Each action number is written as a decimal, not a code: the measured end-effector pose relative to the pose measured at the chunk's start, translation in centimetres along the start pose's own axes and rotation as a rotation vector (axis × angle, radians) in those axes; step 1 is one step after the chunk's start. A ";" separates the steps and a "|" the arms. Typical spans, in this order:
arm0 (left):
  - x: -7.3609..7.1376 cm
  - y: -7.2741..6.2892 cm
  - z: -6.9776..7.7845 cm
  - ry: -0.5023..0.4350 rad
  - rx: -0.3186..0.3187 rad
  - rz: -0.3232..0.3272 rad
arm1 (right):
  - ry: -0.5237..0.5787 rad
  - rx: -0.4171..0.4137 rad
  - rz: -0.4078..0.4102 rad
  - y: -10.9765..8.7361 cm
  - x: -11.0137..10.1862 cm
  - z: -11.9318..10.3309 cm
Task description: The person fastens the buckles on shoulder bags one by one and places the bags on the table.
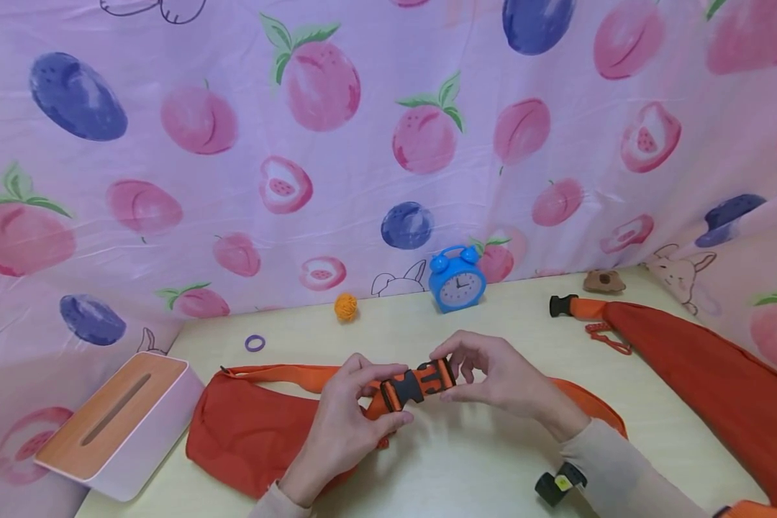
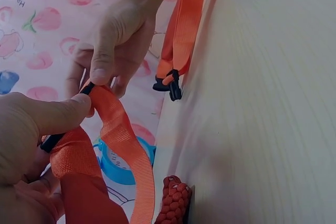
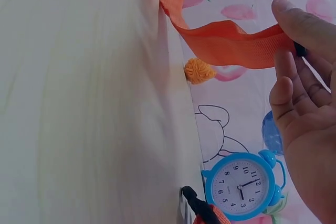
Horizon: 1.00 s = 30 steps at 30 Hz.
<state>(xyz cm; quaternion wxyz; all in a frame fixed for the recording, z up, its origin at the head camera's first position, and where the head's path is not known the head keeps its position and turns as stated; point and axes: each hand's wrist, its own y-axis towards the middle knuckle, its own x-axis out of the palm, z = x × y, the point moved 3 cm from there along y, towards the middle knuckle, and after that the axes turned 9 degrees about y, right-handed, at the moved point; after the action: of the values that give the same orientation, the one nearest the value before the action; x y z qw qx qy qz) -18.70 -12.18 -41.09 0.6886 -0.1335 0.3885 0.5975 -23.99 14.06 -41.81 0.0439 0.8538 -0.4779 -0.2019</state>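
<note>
A black side-release buckle (image 1: 411,387) on orange webbing is held up over the table between both hands. My left hand (image 1: 343,421) pinches its socket half between thumb and fingers. Thumb and fingertips of my right hand (image 1: 505,378) pinch the outer end of the pronged half. The two halves meet in line, prongs toward the socket; how deep they sit I cannot tell. Below and left lies a red waist bag (image 1: 252,432), partly behind my left hand. Its orange strap (image 3: 226,43) hangs in a curve from the buckle in the right wrist view.
A second red bag (image 1: 699,374) lies at the right, with a black buckle end (image 1: 562,306). At the back stand a blue alarm clock (image 1: 458,284) and an orange yarn ball (image 1: 346,307). A purple ring (image 1: 255,343) and a wood-topped tissue box (image 1: 119,424) are left; a brown object (image 1: 604,280) is back right.
</note>
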 end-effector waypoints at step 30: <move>-0.4 -0.2 -0.2 0.019 -0.012 0.117 | -0.100 -0.082 0.039 -0.1 0.7 0.1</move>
<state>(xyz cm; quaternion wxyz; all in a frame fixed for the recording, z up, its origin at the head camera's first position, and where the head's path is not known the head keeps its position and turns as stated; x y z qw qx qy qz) -18.62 -12.68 -40.97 0.6479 -0.1205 0.3985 0.6379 -23.63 13.51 -42.12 0.0589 0.8306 -0.4873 -0.2631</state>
